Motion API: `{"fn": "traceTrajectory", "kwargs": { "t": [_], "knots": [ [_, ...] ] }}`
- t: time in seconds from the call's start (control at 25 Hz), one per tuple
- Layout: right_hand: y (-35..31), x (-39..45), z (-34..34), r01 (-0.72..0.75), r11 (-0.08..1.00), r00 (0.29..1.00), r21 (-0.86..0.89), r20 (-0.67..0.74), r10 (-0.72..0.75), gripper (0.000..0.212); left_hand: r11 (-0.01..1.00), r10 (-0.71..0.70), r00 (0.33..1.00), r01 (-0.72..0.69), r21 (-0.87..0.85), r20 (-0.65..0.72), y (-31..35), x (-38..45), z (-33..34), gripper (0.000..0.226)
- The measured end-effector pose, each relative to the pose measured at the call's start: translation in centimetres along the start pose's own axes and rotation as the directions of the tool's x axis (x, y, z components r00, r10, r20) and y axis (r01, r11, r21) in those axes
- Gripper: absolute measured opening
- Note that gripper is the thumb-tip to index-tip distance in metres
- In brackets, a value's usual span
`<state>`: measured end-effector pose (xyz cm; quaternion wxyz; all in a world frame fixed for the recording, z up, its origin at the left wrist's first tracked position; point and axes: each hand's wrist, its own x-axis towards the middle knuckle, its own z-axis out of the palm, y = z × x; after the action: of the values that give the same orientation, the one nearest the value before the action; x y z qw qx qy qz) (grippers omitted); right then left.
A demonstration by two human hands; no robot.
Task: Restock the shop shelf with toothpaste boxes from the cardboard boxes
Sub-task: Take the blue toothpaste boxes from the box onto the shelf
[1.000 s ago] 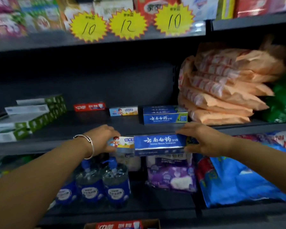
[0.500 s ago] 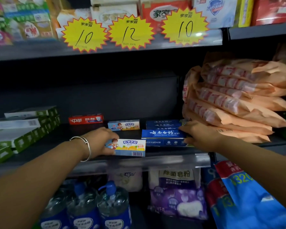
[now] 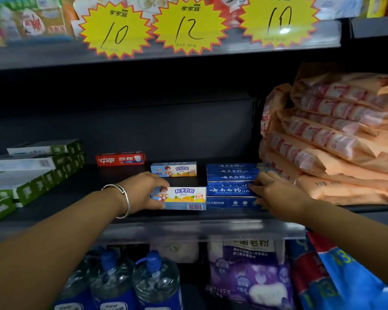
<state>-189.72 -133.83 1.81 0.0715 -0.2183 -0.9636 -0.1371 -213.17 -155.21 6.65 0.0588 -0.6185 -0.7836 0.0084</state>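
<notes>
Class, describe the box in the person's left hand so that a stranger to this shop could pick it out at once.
Find the dark middle shelf under the yellow price stars. At its front edge the left hand holds the pale children's toothpaste box, beside the dark blue boxes. Unlike its twin further back, it shows a barcode.
</notes>
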Motion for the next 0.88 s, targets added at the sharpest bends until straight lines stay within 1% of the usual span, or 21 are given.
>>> {"fn": "traceTrajectory", "kwargs": {
  "t": [0.16, 0.24, 0.4, 0.48, 0.6, 0.68, 0.8, 0.88],
  "knots": [
    [-0.4, -0.1, -0.6, -0.004, 1.000, 1.000, -0.003, 0.027, 0.004, 0.049, 1.000, -0.011, 1.000, 0.011, -0.017, -0.003, 0.0, -0.1, -0.2, 0.049],
    [-0.9, 0.0, -1.4, 0.007, 1.000, 1.000, 0.025, 0.004, -0.007, 0.047, 1.000, -0.012, 1.000, 0.012, -0.018, -0.011, -0.2, -0.1, -0.2, 0.048],
    [-3.1, 1.9, -3.5, 0.063, 0.982, 0.993, 0.181, -0.109, -0.043, 0.039, 0.999, -0.021, 0.999, 0.020, -0.025, -0.036, -0.6, 0.0, -0.4, 0.050],
    [-4.4, 3.8, -4.5, 0.093, 0.956, 0.988, 0.279, -0.142, -0.055, 0.037, 0.999, -0.030, 0.998, 0.029, -0.023, -0.056, -1.0, 0.2, -0.3, 0.055],
    [-5.9, 6.9, -5.6, 0.124, 0.922, 0.985, 0.368, -0.159, -0.070, 0.033, 0.999, -0.041, 0.995, 0.040, -0.014, -0.096, -2.1, 0.9, 0.0, 0.056],
    [-6.8, 8.9, -6.0, 0.140, 0.913, 0.987, 0.383, -0.127, -0.098, 0.032, 0.999, -0.044, 0.991, 0.044, -0.001, -0.124, -2.8, 1.6, 0.5, 0.056],
    [-8.1, 12.1, -6.0, 0.127, 0.905, 0.990, 0.406, 0.005, -0.142, 0.036, 0.998, -0.039, 0.984, 0.047, 0.038, -0.173, -4.1, 3.0, 1.4, 0.051],
    [-8.9, 14.1, -5.7, 0.119, 0.913, 0.983, 0.390, 0.086, -0.165, 0.036, 0.998, -0.033, 0.973, 0.044, 0.045, -0.227, -5.0, 4.2, 2.3, 0.052]
  ]
}}
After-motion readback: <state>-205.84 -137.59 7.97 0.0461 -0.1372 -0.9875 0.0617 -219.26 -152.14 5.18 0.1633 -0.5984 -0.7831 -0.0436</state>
